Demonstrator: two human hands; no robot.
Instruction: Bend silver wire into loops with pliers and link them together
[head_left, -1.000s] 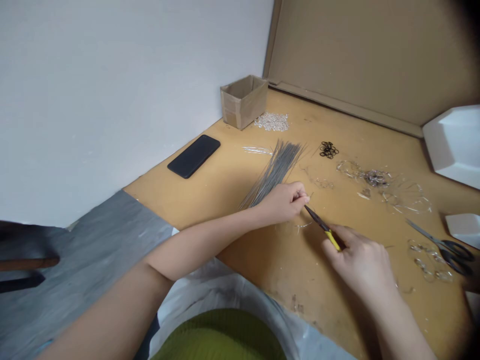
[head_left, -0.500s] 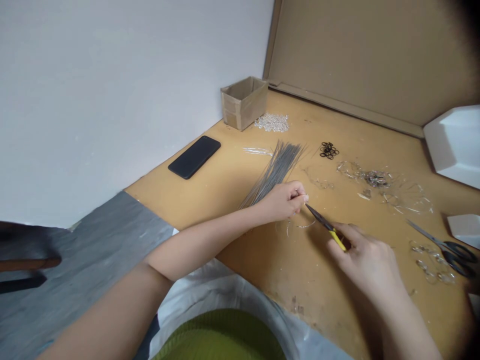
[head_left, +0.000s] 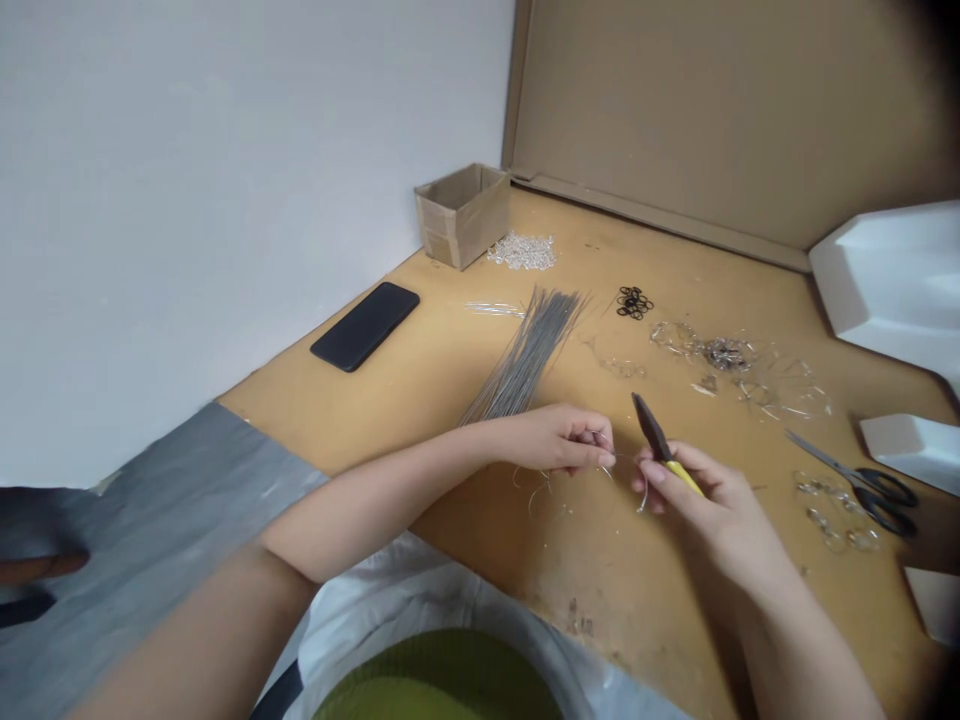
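Observation:
My left hand [head_left: 574, 440] is closed in a pinch on a thin wire [head_left: 544, 490], whose loops hang below the fingers. My right hand [head_left: 697, 490] is wrapped round pliers with yellow handles [head_left: 684, 477]; their dark jaws [head_left: 651, 428] point up and away from me. Between my right thumb and fingers there is also a bit of the wire, with a short end hanging down. The wire seems to run across the small gap between my hands. Just beyond my left wrist lies a bundle of straight grey wires [head_left: 529, 355].
At the back stand a small cardboard box [head_left: 461, 220] and a pile of clear small pieces [head_left: 523, 251]. A phone [head_left: 366, 326] lies left. To the right are black rings [head_left: 634, 302], tangled wire pieces [head_left: 727, 355], scissors [head_left: 870, 490] and white trays [head_left: 885, 270].
The pliers' tip has come away from my left fingers and now points upward. My right fingers have taken hold of the wire. The view has shifted slightly to the right.

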